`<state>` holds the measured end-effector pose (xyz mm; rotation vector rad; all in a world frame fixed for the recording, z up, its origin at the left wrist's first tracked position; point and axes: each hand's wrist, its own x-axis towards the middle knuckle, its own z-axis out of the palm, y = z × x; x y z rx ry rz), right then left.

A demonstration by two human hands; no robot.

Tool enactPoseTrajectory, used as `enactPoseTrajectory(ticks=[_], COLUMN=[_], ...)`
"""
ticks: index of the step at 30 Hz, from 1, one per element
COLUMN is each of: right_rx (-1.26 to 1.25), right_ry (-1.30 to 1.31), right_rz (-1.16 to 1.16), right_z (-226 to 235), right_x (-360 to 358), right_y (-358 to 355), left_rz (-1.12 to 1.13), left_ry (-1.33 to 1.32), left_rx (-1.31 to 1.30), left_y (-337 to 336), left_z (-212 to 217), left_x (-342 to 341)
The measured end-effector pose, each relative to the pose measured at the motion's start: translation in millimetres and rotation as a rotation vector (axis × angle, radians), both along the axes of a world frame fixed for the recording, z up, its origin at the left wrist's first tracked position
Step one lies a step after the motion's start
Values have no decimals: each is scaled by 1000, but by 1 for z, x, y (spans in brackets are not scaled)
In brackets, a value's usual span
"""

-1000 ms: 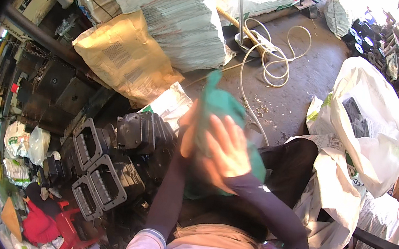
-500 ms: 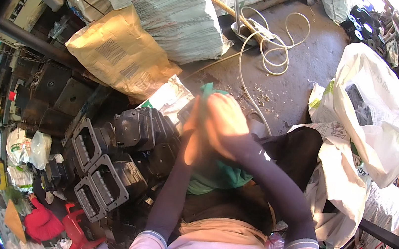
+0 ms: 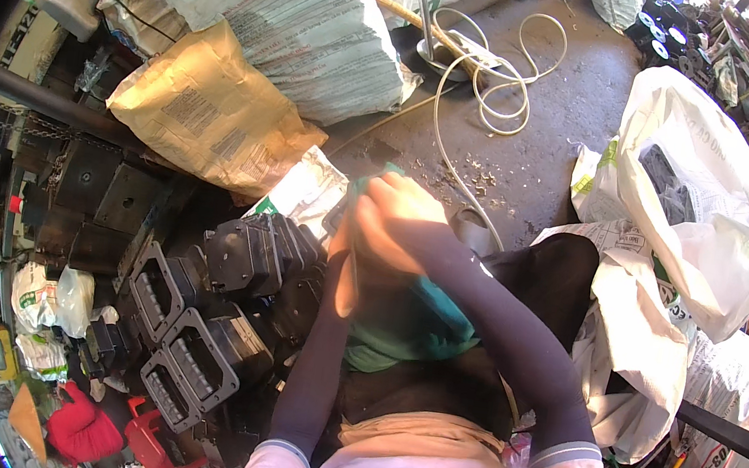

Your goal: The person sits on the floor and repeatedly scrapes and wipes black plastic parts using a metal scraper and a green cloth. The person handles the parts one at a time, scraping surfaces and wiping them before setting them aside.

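Over my lap my two hands are close together and partly smeared by motion. My right hand [image 3: 400, 218] is closed on a green cloth [image 3: 425, 320], a bit of which pokes out beyond the knuckles while the rest hangs down to my lap. My left hand [image 3: 343, 263] is under and beside the right one, closed round something mostly hidden; only a greyish edge shows by its fingers. To the left of my hands are stacked several black plastic housings [image 3: 251, 252], some with open rectangular frames [image 3: 200, 358].
A brown paper sack [image 3: 211, 116] and a big white sack [image 3: 278, 26] stand ahead to the left. A pale cable [image 3: 507, 110] lies coiled on the grey floor [image 3: 589, 83]. An open white sack [image 3: 688, 272] with dark pieces inside is on my right. A red chair [image 3: 152, 445] stands lower left.
My hands have shifted slightly left and the right hand has turned over the cloth, still gripping it. The whole view has moved slightly with my head.
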<state>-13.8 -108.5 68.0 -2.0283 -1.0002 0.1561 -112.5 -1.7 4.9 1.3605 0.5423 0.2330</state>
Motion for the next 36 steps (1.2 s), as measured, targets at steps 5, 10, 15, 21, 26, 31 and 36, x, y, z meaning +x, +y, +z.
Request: enactPoseTrajectory(ticks=[5, 10, 15, 21, 26, 31, 36], right_rx=[39, -111, 78, 345, 406, 221, 48], right_ry=[134, 446, 617, 223, -81, -268, 118], right_rz=[-63, 116, 243, 81, -3, -229, 9], right_z=[-2, 7, 14, 11, 10, 4, 5], right_x=[0, 22, 34, 4, -47, -62, -14], right_y=[0, -12, -48, -70, -57, -33, -32], left_rz=[55, -135, -360, -270, -180, 45, 21], left_ry=[-146, 90, -224, -498, -280, -7, 13], left_rx=[-139, 392, 803, 1228, -68, 479, 719], left_y=[-2, -16, -35, -16, -37, -50, -56], left_z=[64, 81, 64, 55, 72, 72, 58], left_x=[-15, -20, -36, -16, -52, -60, -69])
